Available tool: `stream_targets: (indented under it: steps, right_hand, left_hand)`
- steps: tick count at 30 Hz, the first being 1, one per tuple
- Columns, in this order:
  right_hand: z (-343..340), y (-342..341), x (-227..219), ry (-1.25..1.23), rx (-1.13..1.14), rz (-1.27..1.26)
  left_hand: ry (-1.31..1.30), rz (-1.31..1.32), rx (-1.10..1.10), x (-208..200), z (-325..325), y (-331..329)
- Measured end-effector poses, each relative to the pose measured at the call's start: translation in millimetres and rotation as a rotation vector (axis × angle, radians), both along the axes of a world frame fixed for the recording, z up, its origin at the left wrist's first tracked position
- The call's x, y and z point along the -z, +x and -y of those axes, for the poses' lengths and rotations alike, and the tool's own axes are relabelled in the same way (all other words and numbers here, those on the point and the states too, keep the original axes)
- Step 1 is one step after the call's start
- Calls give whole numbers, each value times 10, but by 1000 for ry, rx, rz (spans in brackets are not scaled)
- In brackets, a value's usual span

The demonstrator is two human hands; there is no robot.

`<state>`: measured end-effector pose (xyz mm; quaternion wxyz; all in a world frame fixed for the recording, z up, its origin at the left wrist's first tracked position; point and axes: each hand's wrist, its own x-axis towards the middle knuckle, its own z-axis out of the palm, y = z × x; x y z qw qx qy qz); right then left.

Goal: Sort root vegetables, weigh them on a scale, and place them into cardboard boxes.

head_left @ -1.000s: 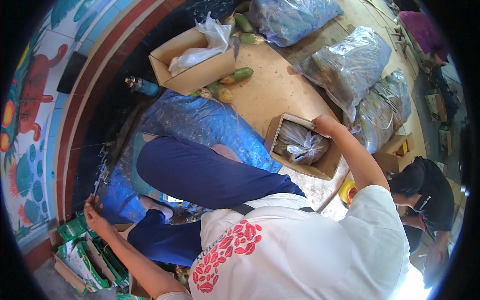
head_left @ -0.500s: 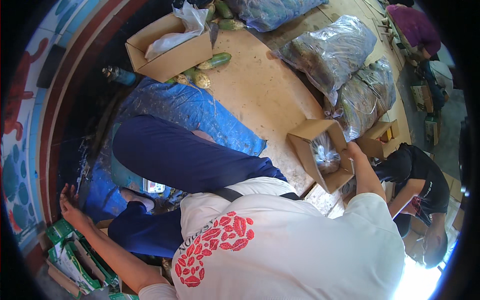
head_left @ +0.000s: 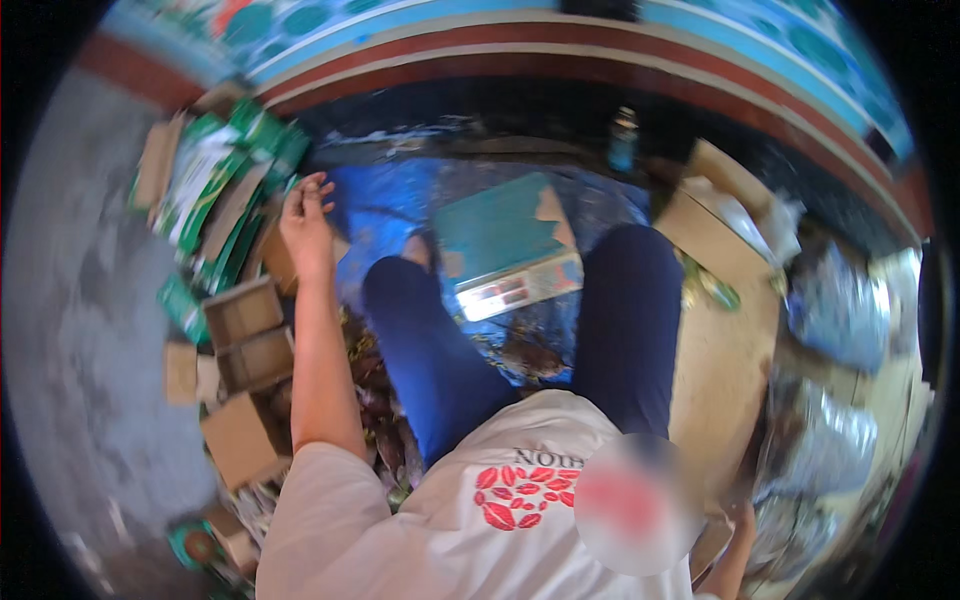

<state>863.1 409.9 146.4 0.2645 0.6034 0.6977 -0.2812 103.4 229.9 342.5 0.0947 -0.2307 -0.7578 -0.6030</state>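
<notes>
My left hand (head_left: 308,225) is raised over the left side, fingers loosely bent and apart, with nothing seen in it. Close by it lie green-and-white cartons (head_left: 205,190) in a jumbled pile. Low on the right, my right hand (head_left: 742,522) grips the edge of a cardboard box (head_left: 711,545); my body hides most of that box, and the fingers are partly blurred. Between my knees stands a weighing scale (head_left: 505,230) with a worn green top and a pale display panel.
Open small cardboard boxes (head_left: 245,325) and purplish vegetables (head_left: 385,430) lie by my left arm. At right are a cardboard box with white plastic (head_left: 715,225), a green radish (head_left: 722,292) and filled plastic bags (head_left: 815,430). A bottle (head_left: 622,140) stands by the wall.
The view has swung left toward the wall, bringing the scale and green cartons toward the middle. The box at my right hand has shifted to the lower edge, largely out of sight.
</notes>
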Motion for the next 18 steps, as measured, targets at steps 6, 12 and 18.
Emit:
stream_targets:
  steps: [6, 12, 18]
  right_hand:
    - [48, 475, 482, 506, -44, 28]
    - [-430, 288, 650, 365, -62, -31]
    - [-864, -1545, -540, 615, -220, 14]
  left_hand:
    - [74, 124, -353, 505, 1213, -151]
    - [-599, 164, -762, 1335, 2415, -146]
    - [-936, 541, -828, 2231, 3351, -194]
